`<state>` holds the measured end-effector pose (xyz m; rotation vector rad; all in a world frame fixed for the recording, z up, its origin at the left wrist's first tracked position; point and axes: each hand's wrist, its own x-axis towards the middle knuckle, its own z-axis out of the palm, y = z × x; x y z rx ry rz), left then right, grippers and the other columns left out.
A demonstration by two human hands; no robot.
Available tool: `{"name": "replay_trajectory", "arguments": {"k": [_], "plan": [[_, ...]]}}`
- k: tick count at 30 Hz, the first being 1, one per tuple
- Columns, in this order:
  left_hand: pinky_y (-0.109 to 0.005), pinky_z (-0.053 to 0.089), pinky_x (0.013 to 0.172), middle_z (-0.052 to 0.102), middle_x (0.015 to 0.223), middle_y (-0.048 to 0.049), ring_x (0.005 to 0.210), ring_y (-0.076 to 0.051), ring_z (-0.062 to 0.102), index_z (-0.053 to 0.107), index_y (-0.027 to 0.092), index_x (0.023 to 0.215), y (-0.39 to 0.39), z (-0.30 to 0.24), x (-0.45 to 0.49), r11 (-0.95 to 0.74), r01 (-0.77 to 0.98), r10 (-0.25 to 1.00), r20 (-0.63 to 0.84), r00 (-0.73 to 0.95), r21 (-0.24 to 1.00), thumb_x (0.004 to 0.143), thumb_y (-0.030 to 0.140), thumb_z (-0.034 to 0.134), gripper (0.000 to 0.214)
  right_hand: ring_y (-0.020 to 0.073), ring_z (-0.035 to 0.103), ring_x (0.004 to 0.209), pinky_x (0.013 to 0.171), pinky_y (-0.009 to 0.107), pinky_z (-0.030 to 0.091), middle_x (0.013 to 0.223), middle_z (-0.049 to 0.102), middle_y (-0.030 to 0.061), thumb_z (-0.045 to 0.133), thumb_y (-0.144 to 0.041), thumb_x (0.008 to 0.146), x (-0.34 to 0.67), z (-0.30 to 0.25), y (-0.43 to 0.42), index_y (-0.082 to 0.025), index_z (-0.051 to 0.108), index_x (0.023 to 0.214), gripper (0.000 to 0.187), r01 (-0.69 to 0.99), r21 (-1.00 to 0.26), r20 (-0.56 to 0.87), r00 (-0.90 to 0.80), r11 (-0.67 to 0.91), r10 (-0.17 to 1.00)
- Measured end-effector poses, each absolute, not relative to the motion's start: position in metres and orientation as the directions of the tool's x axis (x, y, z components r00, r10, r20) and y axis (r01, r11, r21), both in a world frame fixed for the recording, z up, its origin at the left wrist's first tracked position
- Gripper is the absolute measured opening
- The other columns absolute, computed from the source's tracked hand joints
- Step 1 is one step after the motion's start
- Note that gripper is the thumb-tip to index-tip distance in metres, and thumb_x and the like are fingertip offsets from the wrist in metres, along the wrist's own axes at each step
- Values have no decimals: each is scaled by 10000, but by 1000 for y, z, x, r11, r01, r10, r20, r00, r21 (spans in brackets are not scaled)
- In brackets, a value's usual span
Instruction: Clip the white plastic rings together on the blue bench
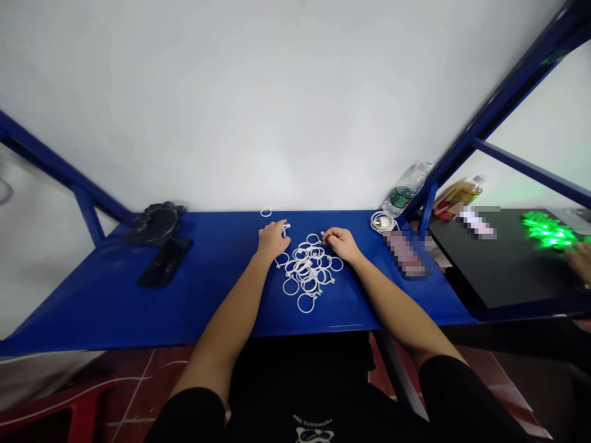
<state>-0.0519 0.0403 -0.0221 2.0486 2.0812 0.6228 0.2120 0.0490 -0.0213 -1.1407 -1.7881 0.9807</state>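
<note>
A loose pile of thin white rings (306, 303), each with a small tab like a curtain ring's, lies on the blue table (221, 295). At the pile's upper left, my left hand (273, 239) has its thumb and fingers closed on a white ring (286, 227), mostly hidden by the fingers. My right hand (342, 244) is at the pile's upper right, its fingers curled in a pinch. A small white piece shows at those fingertips; the rest of it is hidden. One separate ring (266, 212) lies at the back by the wall.
On the left are a black phone (165, 263) and a crumpled black plastic bag (157, 223). A coiled white cable (383, 222), a water bottle (407, 191) and a blurred-out item (406, 253) sit right. Another person's hand (580, 261) is beside green lights (549, 231) on a black table.
</note>
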Motion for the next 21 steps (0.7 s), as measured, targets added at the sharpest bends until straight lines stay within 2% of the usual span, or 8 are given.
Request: {"name": "replay_trajectory", "arguments": {"k": [2,5,8,10,13,15,18,21], "plan": [[-445,457,1052,735,1224,-101,1178,-313,664,714,249,1261,40,-23,-55,-58,891,980,195,-35,450,853,197,624,421,174,637,666,665,271,499,685,709,25,473,-212,747,213,-20,49,-198,676,693,210,338,-888,222,-278,312,935],[-366,508,969,781,1071,-55,1033,-246,712,764,237,1075,38,-26,-57,-77,782,971,224,-81,618,869,219,625,249,168,609,634,643,265,484,646,678,18,456,-192,720,215,-19,48,-202,657,664,209,368,-867,257,-250,337,934],[-298,542,799,775,884,-26,814,-188,706,765,205,1056,38,-28,-53,-69,574,964,203,-172,816,876,287,637,235,157,586,600,619,259,465,698,705,12,455,-178,758,215,-18,44,-201,681,749,227,408,-824,305,-263,392,915],[-276,543,741,770,863,-28,764,-171,691,767,180,1076,37,-27,-47,-95,431,960,196,-198,897,864,311,651,275,149,582,585,616,260,457,807,753,15,473,-168,807,212,-15,38,-198,705,906,253,445,-776,338,-303,446,891],[-274,554,733,772,892,-42,772,-169,694,769,165,1145,33,-24,-36,-172,306,963,226,-149,936,858,330,668,345,171,646,662,677,272,477,981,792,39,511,-148,852,206,-8,27,-202,673,1170,362,554,-648,350,-392,522,851],[-277,558,726,767,882,-42,761,-168,693,769,169,1185,29,-21,-30,-220,285,962,256,-97,933,872,345,670,373,197,689,739,726,279,484,1001,796,51,514,-151,885,202,-1,22,-201,646,1266,407,641,-527,320,-458,557,829],[-273,557,697,760,848,-38,725,-162,686,765,168,1223,21,-17,-22,-273,277,955,294,-35,921,891,367,678,397,213,718,805,756,282,483,1012,798,60,491,-189,951,200,5,18,-195,638,1317,395,707,-388,275,-524,592,806],[-272,568,697,772,862,-45,717,-164,708,741,166,1282,15,-14,-18,-281,247,958,286,17,927,917,353,660,418,206,724,833,754,275,477,1028,800,60,496,-210,975,201,8,18,-204,683,1240,324,712,-349,268,-548,610,792]]}}
